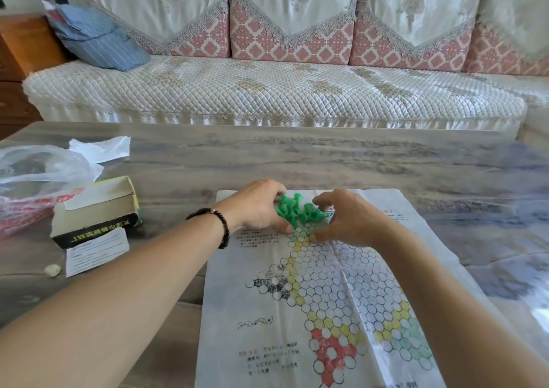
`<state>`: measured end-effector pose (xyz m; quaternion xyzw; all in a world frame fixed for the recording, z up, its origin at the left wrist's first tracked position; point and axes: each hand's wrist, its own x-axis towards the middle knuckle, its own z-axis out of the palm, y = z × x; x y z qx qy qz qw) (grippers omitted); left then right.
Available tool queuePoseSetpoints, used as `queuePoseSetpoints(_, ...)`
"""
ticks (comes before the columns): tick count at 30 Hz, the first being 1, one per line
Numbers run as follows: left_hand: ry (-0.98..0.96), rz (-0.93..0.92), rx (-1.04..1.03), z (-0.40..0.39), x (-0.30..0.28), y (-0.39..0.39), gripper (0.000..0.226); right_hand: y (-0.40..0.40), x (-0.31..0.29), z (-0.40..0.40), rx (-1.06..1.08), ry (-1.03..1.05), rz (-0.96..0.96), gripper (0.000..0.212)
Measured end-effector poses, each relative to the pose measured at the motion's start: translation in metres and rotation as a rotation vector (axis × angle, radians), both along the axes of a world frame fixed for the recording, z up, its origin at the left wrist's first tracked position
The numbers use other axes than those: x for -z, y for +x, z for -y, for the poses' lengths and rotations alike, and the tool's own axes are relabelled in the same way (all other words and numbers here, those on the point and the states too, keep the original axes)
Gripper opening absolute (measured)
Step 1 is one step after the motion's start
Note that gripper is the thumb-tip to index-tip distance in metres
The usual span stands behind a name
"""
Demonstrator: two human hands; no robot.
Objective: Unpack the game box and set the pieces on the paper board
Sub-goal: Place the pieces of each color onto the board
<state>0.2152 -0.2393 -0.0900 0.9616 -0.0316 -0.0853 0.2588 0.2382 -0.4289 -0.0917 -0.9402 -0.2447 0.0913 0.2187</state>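
The left hand (pixel 261 206) and the right hand (pixel 346 220) are cupping a heap of green pieces (pixel 298 211) at the far end of the paper board (pixel 326 283), fingers curling in round the pile from either side; whether either hand is actually pinching a piece is too hard to tell. The step in hand looks like sorting this pile onto the green corner. It is probably best to be lifting one piece at a time by its narrow top and standing it on its wide foot inside a printed circle, while pressing the paper flat with the other hand, since the sheet is thin, creased along its folds and likely to slide on the glossy, grey-veined tabletop (pixel 326 156). The pieces are small, smooth plastic pegs, light and easily toppled. The opened cardboard box (pixel 95 212) is lying well to the left.
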Motion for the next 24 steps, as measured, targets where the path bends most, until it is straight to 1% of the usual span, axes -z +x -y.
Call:
queuePoseSetpoints(2,-0.039,0.013,0.010,0.004,0.002,0.005,0.066,0.002,0.002,-0.004,0.017,0.037,0.011,0.072)
queuePoseSetpoints(7,-0.105,0.038,0.004,0.007,0.009,0.011,0.075,0.010,0.008,-0.010,0.065,0.108,0.023,0.065)
queuePoseSetpoints(10,-0.119,0.015,0.014,0.007,0.008,0.011,0.078,0.013,0.012,-0.009,0.086,0.135,0.026,0.070)
queuePoseSetpoints(14,-0.098,0.012,0.028,0.010,0.006,0.012,0.077,0.017,0.009,-0.011,0.109,0.110,0.005,0.082)
queuePoseSetpoints(20,-0.075,0.045,0.031,0.014,0.007,0.016,0.063,0.021,0.008,-0.011,0.113,0.088,0.018,0.062)
queuePoseSetpoints(24,-0.078,0.058,0.029,0.014,0.007,0.011,0.071,0.019,0.010,-0.010,0.117,0.083,0.025,0.063)
